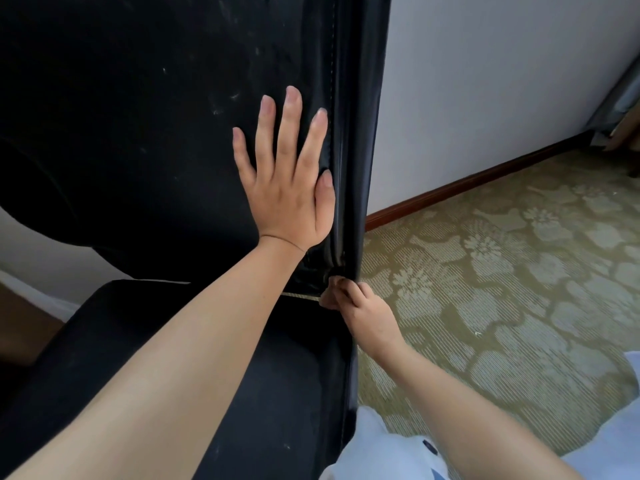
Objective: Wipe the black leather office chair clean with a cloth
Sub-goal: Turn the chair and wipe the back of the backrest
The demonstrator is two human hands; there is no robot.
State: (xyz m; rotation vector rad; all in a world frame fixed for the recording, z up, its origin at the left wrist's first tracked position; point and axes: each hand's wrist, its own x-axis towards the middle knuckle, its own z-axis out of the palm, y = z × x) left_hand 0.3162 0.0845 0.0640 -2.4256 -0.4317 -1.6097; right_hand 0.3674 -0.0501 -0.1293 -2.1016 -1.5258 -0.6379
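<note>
Patterned green carpet (502, 271) and a pale wall (485, 81) behind the black leather office chair (138, 116), close in front. The left hand (287, 174) lies spread flat on the backrest; the right hand (356, 303), fingers curled, pinches at its lower corner seam. No cloth is visible. Looks like bracing; wiping needs that cloth.
</note>
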